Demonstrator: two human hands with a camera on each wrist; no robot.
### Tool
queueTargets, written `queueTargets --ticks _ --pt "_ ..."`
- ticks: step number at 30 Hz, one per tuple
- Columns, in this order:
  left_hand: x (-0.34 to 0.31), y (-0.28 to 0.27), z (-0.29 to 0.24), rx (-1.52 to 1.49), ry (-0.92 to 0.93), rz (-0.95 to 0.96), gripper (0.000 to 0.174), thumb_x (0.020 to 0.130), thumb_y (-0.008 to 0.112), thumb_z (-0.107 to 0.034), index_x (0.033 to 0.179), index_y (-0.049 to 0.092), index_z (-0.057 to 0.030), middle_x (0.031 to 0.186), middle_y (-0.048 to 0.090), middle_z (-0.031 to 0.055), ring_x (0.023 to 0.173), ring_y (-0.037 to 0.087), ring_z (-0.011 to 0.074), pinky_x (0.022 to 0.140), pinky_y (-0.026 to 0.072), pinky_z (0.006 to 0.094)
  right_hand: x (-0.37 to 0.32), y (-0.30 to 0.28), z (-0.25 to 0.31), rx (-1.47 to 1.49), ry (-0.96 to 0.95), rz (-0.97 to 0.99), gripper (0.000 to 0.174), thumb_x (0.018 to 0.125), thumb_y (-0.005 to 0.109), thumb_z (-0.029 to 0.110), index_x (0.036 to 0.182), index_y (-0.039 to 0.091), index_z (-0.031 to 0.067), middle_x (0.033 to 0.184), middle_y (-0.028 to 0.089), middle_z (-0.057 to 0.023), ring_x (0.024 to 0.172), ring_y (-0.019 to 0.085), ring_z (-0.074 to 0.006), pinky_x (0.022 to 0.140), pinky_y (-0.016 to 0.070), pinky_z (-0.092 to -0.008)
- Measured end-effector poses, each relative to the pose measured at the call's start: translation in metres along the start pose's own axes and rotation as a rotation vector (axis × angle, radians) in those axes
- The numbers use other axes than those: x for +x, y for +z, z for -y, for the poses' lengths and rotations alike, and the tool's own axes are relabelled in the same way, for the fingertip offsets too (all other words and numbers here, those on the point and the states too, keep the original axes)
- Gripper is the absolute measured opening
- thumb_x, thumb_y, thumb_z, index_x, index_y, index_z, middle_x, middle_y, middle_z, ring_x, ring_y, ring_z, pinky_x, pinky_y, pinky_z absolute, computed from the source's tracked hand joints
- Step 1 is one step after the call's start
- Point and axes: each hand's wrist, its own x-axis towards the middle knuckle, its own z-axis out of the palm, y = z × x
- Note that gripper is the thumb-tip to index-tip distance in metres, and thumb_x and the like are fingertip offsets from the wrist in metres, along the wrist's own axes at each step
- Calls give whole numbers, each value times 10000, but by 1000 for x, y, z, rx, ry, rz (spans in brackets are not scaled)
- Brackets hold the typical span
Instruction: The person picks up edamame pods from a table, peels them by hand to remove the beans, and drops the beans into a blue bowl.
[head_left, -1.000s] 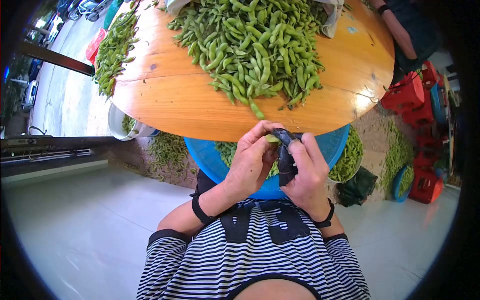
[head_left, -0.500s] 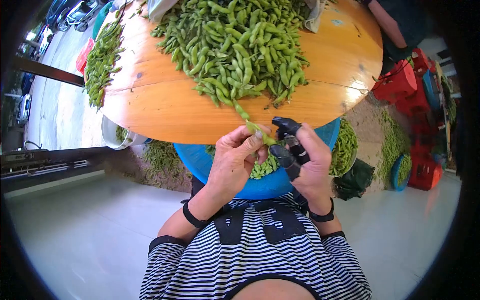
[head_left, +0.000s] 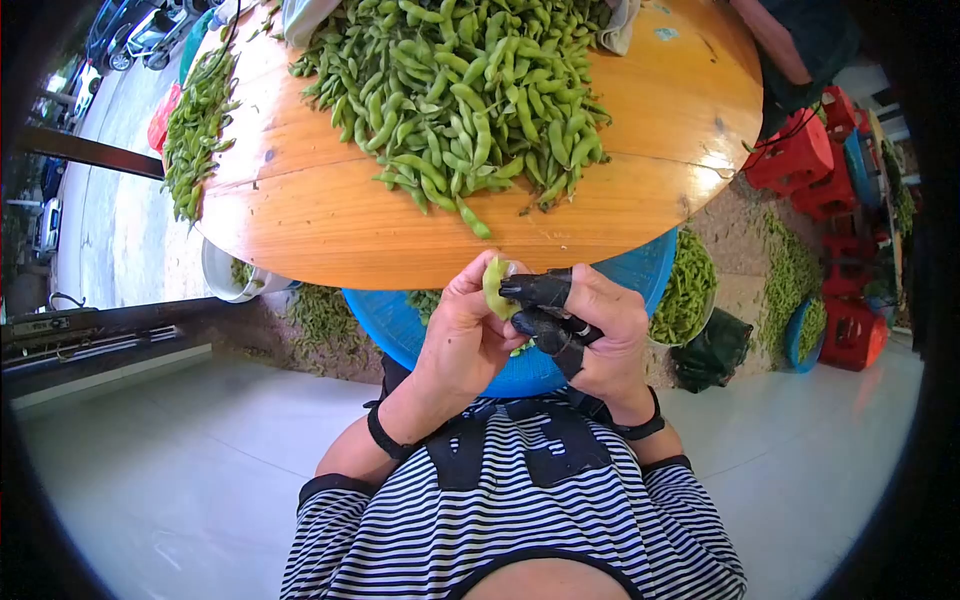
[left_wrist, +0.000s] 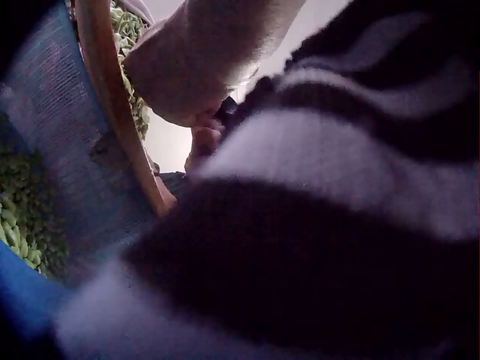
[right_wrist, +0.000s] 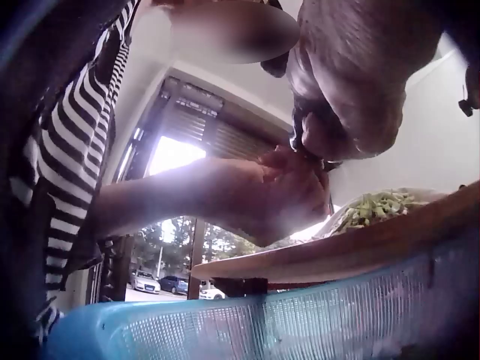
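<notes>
Pinching pod (head_left: 494,286) | pale green, flat, upright | left hand (head_left: 462,340), right hand (head_left: 603,335)

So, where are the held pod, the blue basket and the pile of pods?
pod (head_left: 494,287), head view, its pale green middle.
blue basket (head_left: 382,320), head view, its left wall.
pile of pods (head_left: 470,90), head view, its centre.

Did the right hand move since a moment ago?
Yes. The right hand came off the table rim, toward the body, its fingertips meeting the pod.
</notes>
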Motion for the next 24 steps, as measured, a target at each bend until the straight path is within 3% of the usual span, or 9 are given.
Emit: queueTargets --ticks 3,5,10,18,24 --pt "-1 8 2 -32 16 -16 137 854 526 11 930 588 -85 793 604 1 560 495 81 481 376 225 3 4 -4 -20 -52 -41 286 695 753 5 973 691 28 707 559 -72 580 547 -187 519 419 -288" --pt "0 10 3 158 113 -151 112 872 530 2 908 578 -92 743 564 -26 532 441 56 457 331 206 -2 5 -6 -85 -40 -34 286 688 743 -9 965 681 21 711 563 -83 583 553 -203 522 427 -294" --pt "-1 3 0 243 111 -85 80 893 553 -50 899 575 -127 741 564 -45 529 430 42 447 323 183 -1 -3 -2 -130 -14 10 276 685 703 -54 949 648 4 730 577 -112 603 573 -245 537 452 -309" --pt "-2 -3 1 249 110 -40 73 903 553 -59 906 577 -128 754 562 -55 516 416 33 449 315 173 1 0 1 -137 -17 39 353 682 684 -73 1021 619 -2 770 568 -127 648 592 -279 567 473 -334" --pt "-2 5 8 263 167 -178 63 953 543 -70 912 579 -101 749 553 -45 520 410 11 428 285 179 -1 11 -4 -167 -51 20 465 675 661 -96 1121 568 2 812 504 -135 677 566 -326 585 474 -361"
